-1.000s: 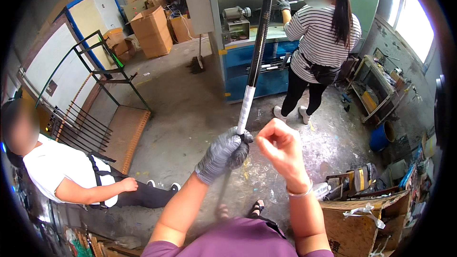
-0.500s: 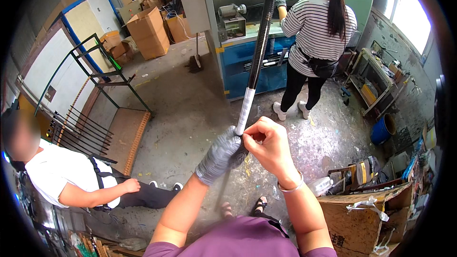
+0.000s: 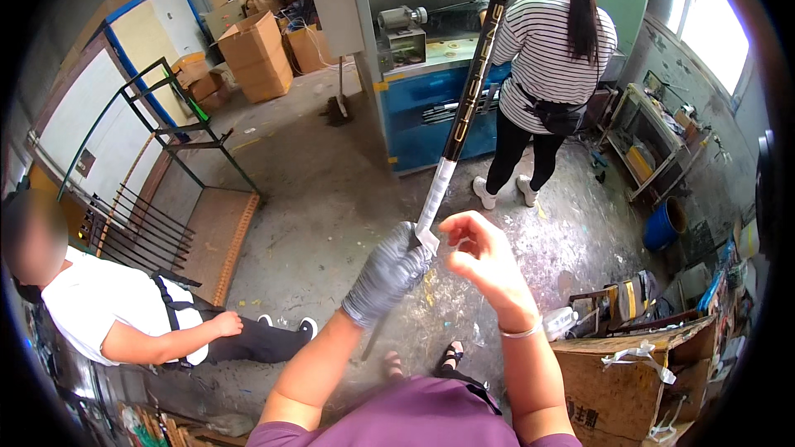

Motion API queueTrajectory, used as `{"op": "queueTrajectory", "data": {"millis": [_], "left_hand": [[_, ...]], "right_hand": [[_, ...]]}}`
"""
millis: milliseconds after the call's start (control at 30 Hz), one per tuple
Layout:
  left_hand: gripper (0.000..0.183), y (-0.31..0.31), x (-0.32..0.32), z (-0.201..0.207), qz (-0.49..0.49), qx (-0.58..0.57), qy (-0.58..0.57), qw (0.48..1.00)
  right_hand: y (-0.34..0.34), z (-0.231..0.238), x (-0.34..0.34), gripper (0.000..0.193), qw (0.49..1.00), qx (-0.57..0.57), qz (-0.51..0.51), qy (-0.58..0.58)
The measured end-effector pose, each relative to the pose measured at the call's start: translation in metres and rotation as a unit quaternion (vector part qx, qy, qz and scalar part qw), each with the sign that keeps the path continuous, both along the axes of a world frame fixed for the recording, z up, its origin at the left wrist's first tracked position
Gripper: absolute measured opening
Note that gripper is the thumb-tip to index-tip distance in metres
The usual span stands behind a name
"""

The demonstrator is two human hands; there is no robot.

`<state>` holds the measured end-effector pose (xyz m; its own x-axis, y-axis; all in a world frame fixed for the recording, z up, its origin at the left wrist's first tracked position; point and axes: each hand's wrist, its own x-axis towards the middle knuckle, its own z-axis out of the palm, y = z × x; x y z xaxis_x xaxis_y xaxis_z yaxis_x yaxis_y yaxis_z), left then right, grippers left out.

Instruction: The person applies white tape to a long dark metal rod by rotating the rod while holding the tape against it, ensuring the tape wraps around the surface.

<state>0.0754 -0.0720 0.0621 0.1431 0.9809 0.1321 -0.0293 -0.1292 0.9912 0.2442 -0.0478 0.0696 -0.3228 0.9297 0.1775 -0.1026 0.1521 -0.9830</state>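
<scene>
A long black rod [image 3: 474, 74] with gold lettering slants up and away from me, its far end leaving the top of the picture. White tape [image 3: 436, 186] wraps its lower part, and a loose tape flap sticks out near the bottom. My left hand [image 3: 385, 273], in a grey glove, is closed around the rod just below that flap. Below the glove a thin dark end of the rod shows. Bare, with a bracelet at the wrist, my right hand [image 3: 490, 265] hovers just right of the flap, its fingers bent but apart and apparently holding nothing.
A person in a striped top [image 3: 551, 58] stands at a blue-fronted bench [image 3: 447, 136] ahead. Another in a white shirt [image 3: 124, 302] is at my left, near a metal rack [image 3: 186, 145]. A large cardboard box [image 3: 629, 381] stands close at right, a blue bucket [image 3: 665, 223] beyond.
My right hand has left the rod and moved slightly right, its pinch opening. The rod has turned, showing its lettering, and its far end tilts further right. A tape flap now shows.
</scene>
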Motion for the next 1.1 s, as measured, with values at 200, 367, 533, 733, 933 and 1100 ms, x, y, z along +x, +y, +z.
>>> {"op": "queueTrajectory", "data": {"millis": [200, 367, 533, 733, 933, 1100], "left_hand": [[0.017, -0.01, -0.016, -0.004, -0.046, -0.022, -0.203, 0.978], [0.034, -0.019, -0.093, -0.014, -0.364, -0.095, -0.496, 0.783], [0.028, -0.008, -0.076, -0.013, -0.289, -0.136, -0.415, 0.852], [0.041, 0.02, -0.073, -0.016, -0.314, -0.216, -0.456, 0.804], [0.036, 0.028, -0.071, -0.014, -0.223, -0.168, -0.398, 0.874], [0.031, 0.033, -0.076, -0.032, -0.119, -0.133, -0.302, 0.936]], "right_hand": [[-0.006, 0.03, -0.031, 0.015, 0.961, 0.245, -0.054, -0.115], [0.034, 0.02, 0.111, 0.014, 0.865, 0.241, -0.372, -0.236], [0.008, -0.043, 0.196, 0.019, 0.849, 0.187, -0.426, -0.25], [-0.018, -0.062, 0.191, 0.022, 0.863, 0.134, -0.39, -0.292], [-0.021, -0.066, 0.209, 0.02, 0.848, 0.112, -0.406, -0.321], [-0.018, -0.058, 0.225, 0.018, 0.852, 0.119, -0.396, -0.32]]}}
